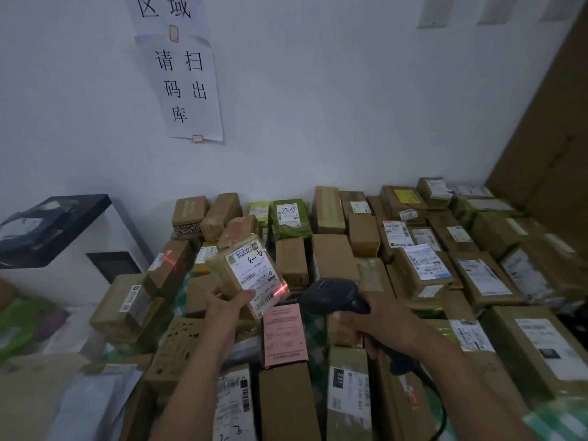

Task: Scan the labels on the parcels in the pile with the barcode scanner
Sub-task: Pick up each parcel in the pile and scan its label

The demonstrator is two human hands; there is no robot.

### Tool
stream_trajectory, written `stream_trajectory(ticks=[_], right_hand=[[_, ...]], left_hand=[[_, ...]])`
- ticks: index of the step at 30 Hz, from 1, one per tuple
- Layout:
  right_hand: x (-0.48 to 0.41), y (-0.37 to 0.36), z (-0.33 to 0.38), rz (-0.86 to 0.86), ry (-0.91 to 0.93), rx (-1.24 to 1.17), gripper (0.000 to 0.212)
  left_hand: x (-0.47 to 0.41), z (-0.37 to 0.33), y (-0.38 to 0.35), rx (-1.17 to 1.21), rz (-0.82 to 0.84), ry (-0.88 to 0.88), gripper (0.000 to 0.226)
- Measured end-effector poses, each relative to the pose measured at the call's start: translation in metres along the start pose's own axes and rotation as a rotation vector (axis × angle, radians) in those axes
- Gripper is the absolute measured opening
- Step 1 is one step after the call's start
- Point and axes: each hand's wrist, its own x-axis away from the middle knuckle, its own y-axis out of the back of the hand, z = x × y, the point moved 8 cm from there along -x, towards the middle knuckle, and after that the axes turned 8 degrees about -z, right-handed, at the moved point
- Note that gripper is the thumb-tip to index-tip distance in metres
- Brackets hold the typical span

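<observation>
Left hand (224, 308) fingers grasp the raised parcel (251, 268); right hand (378, 319) fingers grasp the scanner (331, 294) beside it

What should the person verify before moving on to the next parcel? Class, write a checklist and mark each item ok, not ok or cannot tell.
1. Held parcel secure: the left hand grips its lower end. Ok.
2. Label turned up towards the scanner. Ok.
3. Barcode scanner gripped by the right hand, head aimed at the parcel. Ok.
4. Red beam across the barcode: it sits at the label's near corner, with more red glow on a brown box behind. Not ok.
5. Scan registered: no screen or indicator shows. Cannot tell.
</observation>
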Motion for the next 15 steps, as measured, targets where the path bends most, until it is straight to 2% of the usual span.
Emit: stream_trajectory(ticks=[2,4,7,10,15], right_hand=[[0.0,0.008,-0.006,-0.029,-0.01,-0.048,0.014],[0.001,0.021,-0.014,-0.086,-0.039,-0.108,0.017],[0.002,0.045,-0.03,-0.194,-0.102,-0.246,0.025],[0.002,0.067,-0.049,-0.299,-0.14,-0.395,0.033],[0.001,0.09,-0.072,-0.386,-0.185,-0.451,0.028]], left_hand=[[0.001,0.006,-0.008,-0.024,0.021,0.028,0.057],[0.004,0.011,-0.021,-0.061,0.071,0.042,0.045],[0.015,0.026,-0.058,-0.155,0.25,0.101,0.029],[0.029,0.046,-0.1,-0.275,0.37,0.137,0.031],[0.041,0.074,-0.158,-0.369,0.461,0.208,0.032]])
